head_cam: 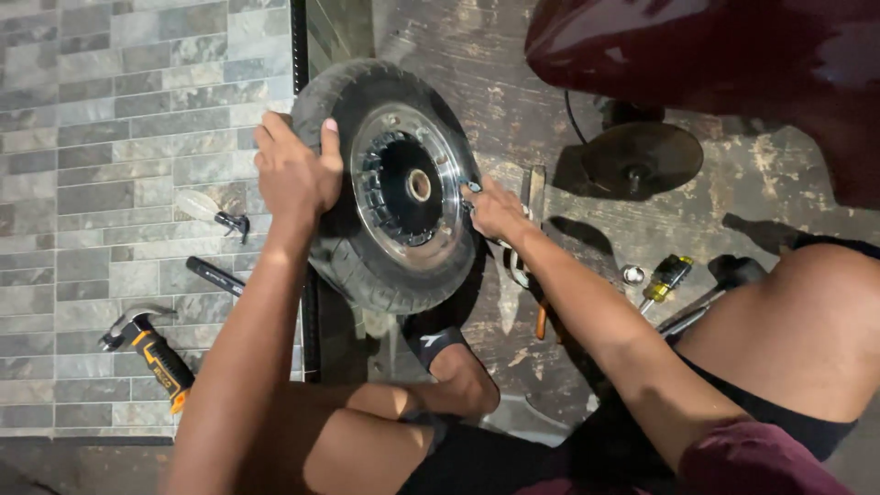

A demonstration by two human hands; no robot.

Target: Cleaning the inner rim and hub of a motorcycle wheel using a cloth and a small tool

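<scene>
Centrally, a small black rubber tyre on a shiny silver metal rim (394,183) stands upright on the floor, hub face turned toward the camera, a pale round bore at its centre. Left hand (295,170) lies on the tread at the wheel's 9 o'clock, fingers curled over the rubber, thumb up, gripping the tyre. Right hand (493,209) touches the rim edge at 3 o'clock, fingers pinched together on a small part there; what the part is cannot be told. A foot in a black sock (435,344) sits at the wheel's 6 o'clock, just beside the tread.

Outward from the wheel:
- 8 o'clock, on grey stone-pattern tiles (110,110): claw hammer with orange-and-black handle (151,353).
- 9 o'clock, near: black bar-shaped tool (215,276) and a clear-handled tool (215,213).
- 3 o'clock, further out, on worn dark concrete floor (513,101): dark round metal disc (642,158).
- 4 o'clock: yellow-and-black screwdriver (666,278), small silver socket (633,273) just beside it.
- 1 o'clock: dark red glossy body panel (715,50).
</scene>
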